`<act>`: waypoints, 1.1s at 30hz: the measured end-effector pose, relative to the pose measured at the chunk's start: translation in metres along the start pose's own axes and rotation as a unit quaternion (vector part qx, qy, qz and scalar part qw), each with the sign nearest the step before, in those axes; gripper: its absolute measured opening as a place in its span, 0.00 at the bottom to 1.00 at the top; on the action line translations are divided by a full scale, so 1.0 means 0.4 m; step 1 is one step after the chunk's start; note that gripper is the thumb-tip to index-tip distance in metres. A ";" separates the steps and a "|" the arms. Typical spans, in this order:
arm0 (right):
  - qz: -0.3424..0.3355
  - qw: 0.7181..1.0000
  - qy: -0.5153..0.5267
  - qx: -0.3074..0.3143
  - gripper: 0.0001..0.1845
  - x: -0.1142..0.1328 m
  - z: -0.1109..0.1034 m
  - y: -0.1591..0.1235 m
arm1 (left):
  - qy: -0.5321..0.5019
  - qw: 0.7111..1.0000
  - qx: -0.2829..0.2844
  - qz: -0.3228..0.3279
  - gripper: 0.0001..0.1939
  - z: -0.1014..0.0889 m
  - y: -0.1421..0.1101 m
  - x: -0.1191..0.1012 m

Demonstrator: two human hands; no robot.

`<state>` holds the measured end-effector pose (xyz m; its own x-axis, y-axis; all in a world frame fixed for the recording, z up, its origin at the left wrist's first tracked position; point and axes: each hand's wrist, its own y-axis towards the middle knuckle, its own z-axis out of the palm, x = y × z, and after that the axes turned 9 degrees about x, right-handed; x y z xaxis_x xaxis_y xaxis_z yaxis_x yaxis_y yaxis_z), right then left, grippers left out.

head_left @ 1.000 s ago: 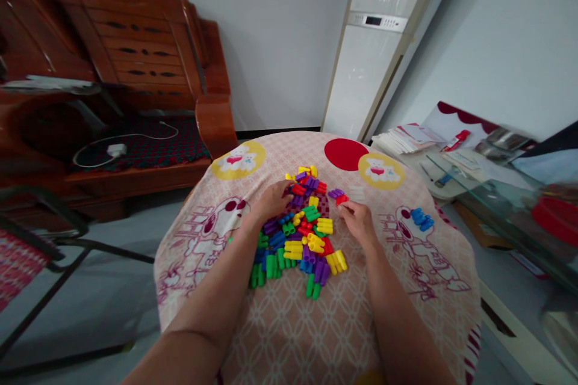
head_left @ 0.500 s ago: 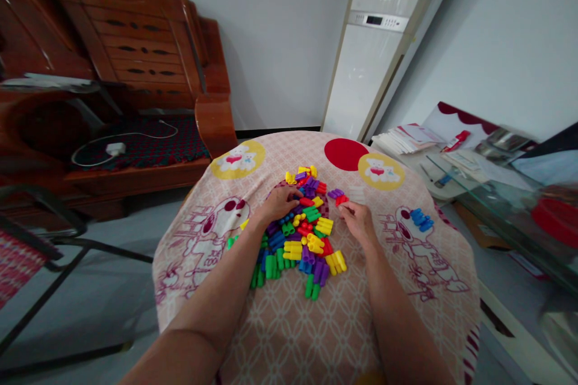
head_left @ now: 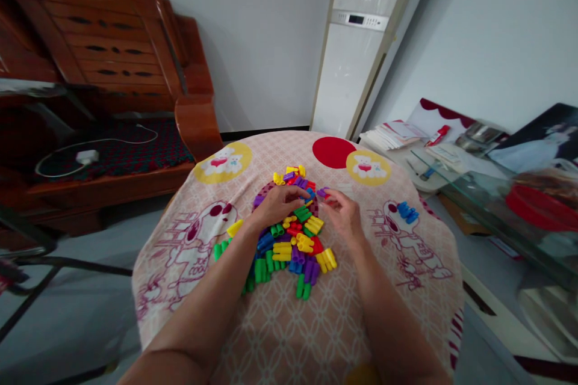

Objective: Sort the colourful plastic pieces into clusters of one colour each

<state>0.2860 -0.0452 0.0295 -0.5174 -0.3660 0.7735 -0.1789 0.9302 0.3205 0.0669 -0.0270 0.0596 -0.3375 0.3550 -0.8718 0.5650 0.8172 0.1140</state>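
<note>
A heap of plastic building blocks (head_left: 282, 251), each made of joined tubes in red, yellow, green, blue and purple, lies on the round table. Over the back of the heap, my left hand (head_left: 280, 203) has its fingertips closed on a blue block (head_left: 309, 195). Just right of the heap, my right hand (head_left: 343, 215) pinches a red block (head_left: 329, 197), mostly covered by its fingers. Touching or very near those fingers is a purple block (head_left: 322, 192). The two hands face each other, a small gap apart.
A patterned cloth (head_left: 334, 325) covers the table. Joined blue blocks (head_left: 407, 213) lie apart at the right. A glass-topped stand (head_left: 478, 192) with papers and a red bowl (head_left: 542, 204) is beyond the right edge. A wooden bench (head_left: 112, 102) stands back left, a white cabinet unit (head_left: 347, 66) behind.
My left hand has lifted slightly and moved toward the right with the blue block. My right hand has come a little left over the red block. The whole view has shifted.
</note>
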 end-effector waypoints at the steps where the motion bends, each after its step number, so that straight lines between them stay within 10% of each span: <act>1: -0.024 0.999 -0.021 0.008 0.21 0.013 0.009 0.000 | -0.013 1.000 0.011 0.007 0.19 0.007 0.002 -0.005; 17: -0.022 0.995 -0.092 0.026 0.12 0.006 0.021 0.011 | -0.057 0.993 0.097 0.042 0.21 0.049 0.015 0.002; 33: 0.031 0.988 -0.117 0.093 0.04 -0.026 0.040 -0.001 | 0.167 0.980 -0.064 -0.083 0.15 -0.010 0.005 0.064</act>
<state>0.2779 -0.0413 0.0127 -0.7076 -0.3126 0.6337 -0.2810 0.9473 0.1536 0.0566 -0.0147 0.0394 -0.6564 0.3231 -0.6818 0.3894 0.9191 0.0606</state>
